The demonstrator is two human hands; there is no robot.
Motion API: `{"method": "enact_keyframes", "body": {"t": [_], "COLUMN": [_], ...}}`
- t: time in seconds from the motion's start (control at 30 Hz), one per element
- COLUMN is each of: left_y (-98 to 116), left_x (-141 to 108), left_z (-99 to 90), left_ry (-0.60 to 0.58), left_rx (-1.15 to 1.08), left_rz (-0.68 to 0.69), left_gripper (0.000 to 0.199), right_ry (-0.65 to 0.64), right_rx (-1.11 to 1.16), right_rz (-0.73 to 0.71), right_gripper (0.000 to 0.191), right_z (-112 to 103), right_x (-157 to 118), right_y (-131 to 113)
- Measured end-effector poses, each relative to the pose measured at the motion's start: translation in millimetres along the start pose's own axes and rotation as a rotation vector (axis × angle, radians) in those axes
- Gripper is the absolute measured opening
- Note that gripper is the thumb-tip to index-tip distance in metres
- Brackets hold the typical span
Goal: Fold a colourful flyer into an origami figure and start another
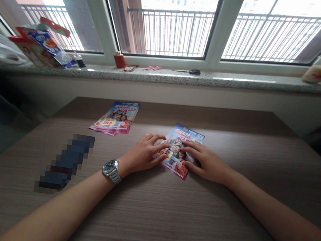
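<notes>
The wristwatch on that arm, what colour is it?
Silver metal band with a dark face; the wristwatch shows best in the head view.

Both hands (pixel 177 155) touch a printed flyer (pixel 188 136) on the wooden table (pixel 145 219).

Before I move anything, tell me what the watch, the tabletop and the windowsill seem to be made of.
Watch: metal, probably steel, polished; its linked band catches bright glints.
Tabletop: brown wood or wood-look laminate, satin; fine streaky grain under a soft sheen.
Windowsill: speckled grey stone, likely granite, polished; it mirrors the window light.
</notes>
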State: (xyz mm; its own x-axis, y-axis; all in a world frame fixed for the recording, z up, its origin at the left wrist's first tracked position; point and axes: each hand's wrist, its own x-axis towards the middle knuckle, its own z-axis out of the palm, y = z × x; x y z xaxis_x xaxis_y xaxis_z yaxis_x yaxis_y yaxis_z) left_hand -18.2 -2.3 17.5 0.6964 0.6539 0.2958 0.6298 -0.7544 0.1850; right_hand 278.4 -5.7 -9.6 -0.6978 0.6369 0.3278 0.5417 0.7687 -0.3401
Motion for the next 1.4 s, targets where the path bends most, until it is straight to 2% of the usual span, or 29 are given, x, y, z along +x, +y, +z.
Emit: {"method": "enact_keyframes", "body": {"t": [0.2,0.37,0.7,1.03,1.13,1.23,1.4], "left_y": [-1.5,-3.5,0.0,-1.0,-1.0,-0.4,0.4], "left_x": [-0.9,-1.0,-1.4,-2.2,-1.3,-0.5,-1.0], "left_z": [2.5,6.5,6.1,7.2,3.7,-1.7,-5.8], "left_ry": [-0.108,-0.216,-0.163,-0.141,-0.134,-0.153,-0.199], "left_rx": [-0.032,-0.016,0.013,-0.004,-0.045,-0.113,-0.194], "left_rz": [0.035,0.068,-0.041,-0.053,-0.028,0.051,0.147], "left_gripper": [0.050,0.059,0.061,0.064,0.061,0.057,0.077], "right_ry": [-0.064,-0.078,-0.023,-0.060,-0.049,-0.056,-0.048], "right_rx": [0.078,0.070,0.075,0.055,0.072,0.067,0.093], "right_rz": [-0.099,-0.117,-0.069,-0.018,-0.021,-0.025,-0.025], "right_gripper": [0.046,0.048,0.048,0.051,0.051,0.051,0.052], "right_z": [-6.7,-6.3,-4.5,-6.0,-6.5,-6.5,-5.4], "right_x": [-0.9,-1.6,-1.0,-0.4,-0.1,-0.2,-0.7], "right_y": [-3.4,-2.4,-2.1,-5.0,-5.8,-5.5,-3.7]}}
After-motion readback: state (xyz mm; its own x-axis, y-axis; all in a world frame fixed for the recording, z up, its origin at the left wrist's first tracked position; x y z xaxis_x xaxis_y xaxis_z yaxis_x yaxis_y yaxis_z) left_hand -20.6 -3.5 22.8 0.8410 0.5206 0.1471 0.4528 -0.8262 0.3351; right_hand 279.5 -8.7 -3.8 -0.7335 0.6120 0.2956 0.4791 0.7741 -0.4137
